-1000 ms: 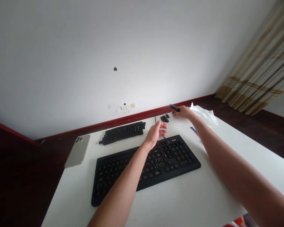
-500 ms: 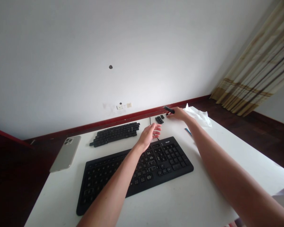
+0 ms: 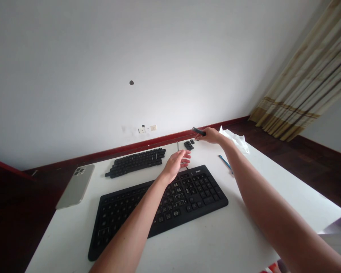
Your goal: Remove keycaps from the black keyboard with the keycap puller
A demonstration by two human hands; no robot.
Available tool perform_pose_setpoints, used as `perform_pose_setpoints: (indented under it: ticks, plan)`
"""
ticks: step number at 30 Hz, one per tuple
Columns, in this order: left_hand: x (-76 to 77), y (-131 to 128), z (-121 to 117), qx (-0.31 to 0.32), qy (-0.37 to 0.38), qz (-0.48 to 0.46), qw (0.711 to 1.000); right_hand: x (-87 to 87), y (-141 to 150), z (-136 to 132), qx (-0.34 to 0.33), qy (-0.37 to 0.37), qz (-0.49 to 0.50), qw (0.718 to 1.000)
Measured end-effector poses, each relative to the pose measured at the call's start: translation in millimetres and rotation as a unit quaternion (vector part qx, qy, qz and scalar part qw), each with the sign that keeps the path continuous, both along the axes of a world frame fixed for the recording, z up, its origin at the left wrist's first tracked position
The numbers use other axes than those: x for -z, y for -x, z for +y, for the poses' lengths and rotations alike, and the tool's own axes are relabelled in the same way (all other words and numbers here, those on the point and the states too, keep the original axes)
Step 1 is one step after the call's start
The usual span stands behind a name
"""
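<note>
My right hand (image 3: 211,135) is closed around a slim black tool (image 3: 199,131), whose exact kind I cannot make out. It is over the far edge of the table, just right of a small group of loose black keycaps (image 3: 188,145). My left hand (image 3: 177,163) is open, fingers apart and holding nothing, above the back edge of a black keyboard (image 3: 199,189). Many of the keyboard's keycaps are off, while the number pad on the right still has its caps. My left forearm hides part of it. Behind it, removed keycaps (image 3: 139,161) lie in rows.
A phone (image 3: 76,185) lies face down at the table's left edge. Right of the keyboard is a thin blue stick (image 3: 226,163), partly behind my right forearm. Crumpled white plastic (image 3: 237,141) rests at the far right edge. A wall with sockets (image 3: 147,129) stands behind the white table (image 3: 187,242).
The view has shifted slightly, moving the table's things a little left in the picture. More of the blue stick shows beside my right forearm. Both hands keep nearly the same pose.
</note>
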State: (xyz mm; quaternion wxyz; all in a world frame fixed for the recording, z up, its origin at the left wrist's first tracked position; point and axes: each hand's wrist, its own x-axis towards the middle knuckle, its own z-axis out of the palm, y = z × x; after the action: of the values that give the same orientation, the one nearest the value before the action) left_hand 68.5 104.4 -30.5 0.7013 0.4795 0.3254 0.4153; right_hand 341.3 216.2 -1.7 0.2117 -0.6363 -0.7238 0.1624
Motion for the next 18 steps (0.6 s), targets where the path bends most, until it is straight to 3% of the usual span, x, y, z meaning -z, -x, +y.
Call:
perform_pose_setpoints:
  ticks: [11, 18]
  plan:
    - [-1.6, -0.3, -0.5, 0.004, 0.0, 0.006, 1.0, 2.6, 15.3, 2.4, -0.019, 0.021, -0.031, 0.999]
    - [-2.1, -0.5, -0.7, 0.002, 0.003, 0.008, 1.0, 1.8, 16.5, 0.3, 0.004, 0.048, -0.053, 0.997]
